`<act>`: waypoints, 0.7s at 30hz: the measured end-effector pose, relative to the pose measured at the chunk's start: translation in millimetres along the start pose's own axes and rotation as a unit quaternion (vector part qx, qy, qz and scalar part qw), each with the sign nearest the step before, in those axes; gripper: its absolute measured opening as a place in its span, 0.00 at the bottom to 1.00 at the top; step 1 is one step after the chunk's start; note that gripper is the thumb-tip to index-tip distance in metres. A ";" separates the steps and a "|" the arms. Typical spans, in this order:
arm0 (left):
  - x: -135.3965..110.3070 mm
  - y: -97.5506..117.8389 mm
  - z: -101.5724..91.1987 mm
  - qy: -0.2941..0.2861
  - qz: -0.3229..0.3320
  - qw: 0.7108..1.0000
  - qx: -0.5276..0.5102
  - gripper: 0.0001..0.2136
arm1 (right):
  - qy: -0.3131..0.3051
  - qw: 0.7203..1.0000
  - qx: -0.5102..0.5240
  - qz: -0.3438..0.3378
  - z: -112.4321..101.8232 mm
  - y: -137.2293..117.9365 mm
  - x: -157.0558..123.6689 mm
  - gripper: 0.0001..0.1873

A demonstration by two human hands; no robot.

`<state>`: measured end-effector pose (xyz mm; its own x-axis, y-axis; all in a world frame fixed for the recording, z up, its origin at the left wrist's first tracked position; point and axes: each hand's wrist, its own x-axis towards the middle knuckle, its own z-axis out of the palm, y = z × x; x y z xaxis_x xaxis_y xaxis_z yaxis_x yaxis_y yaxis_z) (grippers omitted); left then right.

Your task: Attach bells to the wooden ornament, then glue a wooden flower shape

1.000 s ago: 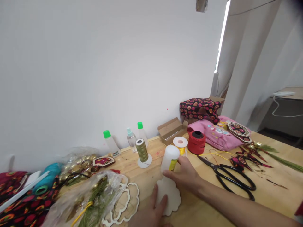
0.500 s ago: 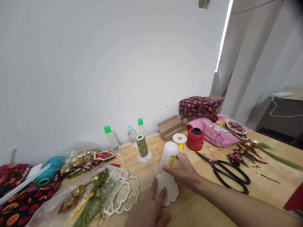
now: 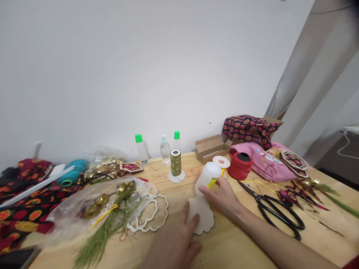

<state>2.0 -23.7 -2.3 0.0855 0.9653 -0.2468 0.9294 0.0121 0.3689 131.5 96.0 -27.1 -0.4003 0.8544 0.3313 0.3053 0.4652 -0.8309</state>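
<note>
My right hand [image 3: 221, 196] is closed around a white plastic bottle [image 3: 208, 177] with a yellow label. It is tilted with its broad base up, and its lower end is over the far edge of a pale, scalloped flat piece [image 3: 203, 216]. The bottle's tip is hidden, so I cannot tell if it touches. My left hand [image 3: 178, 235] rests at the near left of that piece, fingers apart, fingertips on its edge and top. Left of it lie thin scalloped frames [image 3: 158, 218] beside a green tassel [image 3: 97, 239] with gold bells on a clear plastic bag.
Black-handled scissors [image 3: 276, 209] lie to the right. Behind stand an olive thread spool [image 3: 176, 164], a red cord roll [image 3: 240, 166], a yellow cord spool [image 3: 221, 161], green-capped bottles [image 3: 142, 149], a spray bottle [image 3: 165, 151] and an open cardboard box [image 3: 211, 147]. A pink bag [image 3: 260, 160] sits back right.
The camera view has swung left, so the table's things appear shifted to the right. The bottle leans more to the right than before. Both hands keep nearly the same places at the scalloped piece.
</note>
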 end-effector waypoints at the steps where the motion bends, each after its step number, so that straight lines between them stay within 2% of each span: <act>1: -0.3 -0.3 0.0 0.007 0.003 1.000 -0.003 0.22 | 0.011 1.000 -0.005 -0.002 -0.3 -0.6 -0.2 0.13; 8: -2.2 -5.8 4.4 0.027 0.024 0.999 -0.015 0.21 | 0.065 0.998 -0.001 0.009 -3.5 -5.3 -2.2 0.16; 12: -2.9 -7.3 6.6 0.032 0.025 0.999 -0.022 0.21 | 0.044 0.999 0.027 0.005 -5.4 -8.6 -2.6 0.15; 17: -2.7 -9.5 10.8 0.039 0.034 0.998 -0.021 0.21 | 0.015 0.998 0.031 -0.047 -4.0 -8.7 -3.2 0.13; 21: -1.6 -11.0 13.4 0.049 0.037 0.998 -0.018 0.20 | 0.017 0.997 0.005 -0.074 -2.6 -7.2 -3.9 0.12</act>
<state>-3.6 -28.9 -18.0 0.1166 0.9847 -0.1294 0.9082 -0.0530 0.4151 133.1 89.9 -21.2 -0.4109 0.7841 0.4652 0.2359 0.5843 -0.7765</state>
